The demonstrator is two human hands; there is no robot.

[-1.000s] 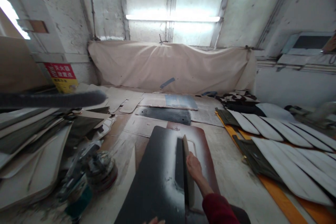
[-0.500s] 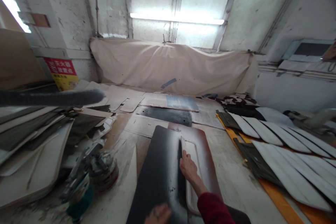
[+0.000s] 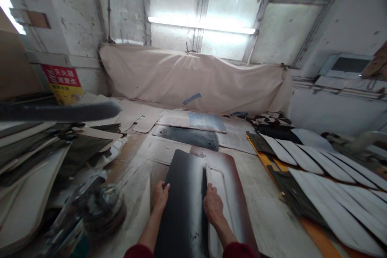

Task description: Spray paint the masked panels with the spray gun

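Observation:
A long black panel point(image 3: 184, 193) with rounded far corners lies lengthwise on the workbench in front of me. My left hand point(image 3: 159, 196) grips its left edge, thumb on top. My right hand point(image 3: 213, 207) holds its right edge, where the panel meets a cream, frame-shaped piece point(image 3: 222, 187). Both rest on a reddish-brown board point(image 3: 236, 181). Red sleeves show at the bottom of the view.
A power sander point(image 3: 90, 211) sits at the lower left beside stacked panels point(image 3: 27, 161). White and dark slats point(image 3: 320, 165) are fanned out on an orange board at the right. A black strip point(image 3: 187, 137) and blue-grey sheet point(image 3: 205, 121) lie further back before a beige cloth point(image 3: 193, 76).
My left hand came up from the bottom of the view onto the panel's left edge. My right hand slid back toward me along the right edge, and the raised edge came down.

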